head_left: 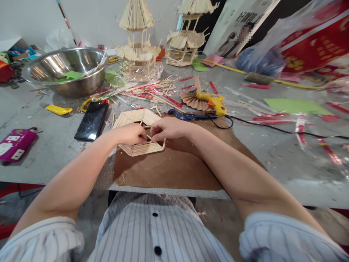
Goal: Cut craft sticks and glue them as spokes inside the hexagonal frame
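- Stick frame (141, 148): lies over the upper left part of the brown sheet (169, 171), on the table (196, 82), with both hands at its open centre.
- Step in hand: I judge it to be close fitting or fixing work along the frame's inner edge.
- Left hand (135, 134): its fingers curl together at the inner edge; from my remote view I cannot tell whether they grasp a stick or only steady the frame.
- Right hand (169, 128): thumb and fingertips draw close, as in a pinch; I cannot make out what, if anything, lies between them.
- Next move: in my judgement it calls for a steady left hand and light, precise right fingertips, since thin sticks could shift or snap.
- Materials and shapes: the frame is many-sided, its bands of pale, slender, wood-like sticks laid side by side, giving a ribbed texture. The sheet is matt and papery. Behind stand a tiered stick tower (137, 16), a glossy yellow glue gun (216, 103) and a round, shiny metal bowl (94, 80).
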Demonstrator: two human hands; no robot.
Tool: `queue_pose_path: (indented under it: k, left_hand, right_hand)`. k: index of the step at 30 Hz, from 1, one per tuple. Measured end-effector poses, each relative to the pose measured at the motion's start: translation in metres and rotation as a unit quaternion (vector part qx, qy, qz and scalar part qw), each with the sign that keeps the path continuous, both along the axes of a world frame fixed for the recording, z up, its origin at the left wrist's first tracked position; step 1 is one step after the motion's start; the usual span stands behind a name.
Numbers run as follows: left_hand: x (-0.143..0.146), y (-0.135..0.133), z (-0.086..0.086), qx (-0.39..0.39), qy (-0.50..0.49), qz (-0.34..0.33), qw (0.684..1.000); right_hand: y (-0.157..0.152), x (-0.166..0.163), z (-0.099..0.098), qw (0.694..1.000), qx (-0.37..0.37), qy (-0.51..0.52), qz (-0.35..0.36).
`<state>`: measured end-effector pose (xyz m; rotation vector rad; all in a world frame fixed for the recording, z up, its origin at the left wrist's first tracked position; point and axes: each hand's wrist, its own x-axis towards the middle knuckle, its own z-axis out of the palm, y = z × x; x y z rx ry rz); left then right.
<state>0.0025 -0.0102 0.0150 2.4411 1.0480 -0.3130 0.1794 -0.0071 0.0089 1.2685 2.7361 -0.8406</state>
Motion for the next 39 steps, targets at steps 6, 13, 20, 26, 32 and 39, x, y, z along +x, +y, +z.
queue_pose_path:
  k: [6,13,20,26,32,39]
  left_hand:
    - [0.0013,-0.0008,0.0012,-0.005,0.01,0.004,1.0]
    - [0.0013,0.0002,-0.0003,0.001,0.007,0.013,1.0]
    - [0.0006,0.0009,-0.0016,-0.003,0.001,0.015,1.0]
    - [-0.0001,0.0015,-0.0033,-0.01,-0.013,0.014,1.0]
    - [0.0002,0.0003,-0.0021,-0.011,-0.012,0.02,1.0]
    - [0.0006,0.0009,-0.0031,-0.007,-0.008,0.018,1.0]
  right_hand:
    - [-0.0012,-0.0026,0.0022,0.999,0.019,-0.048,-0.007]
    - [-0.0005,-0.0024,0.0013,0.998,0.02,-0.054,-0.011]
    - [-0.0002,-0.0027,-0.0004,0.998,0.025,-0.055,-0.003]
    - [-0.0006,-0.0038,0.0002,0.998,0.027,-0.062,-0.003]
    - [-0.0012,-0.0038,0.0007,0.997,0.024,-0.073,-0.008]
    - [-0.0023,-0.0033,0.0033,0.998,0.016,-0.068,-0.003]
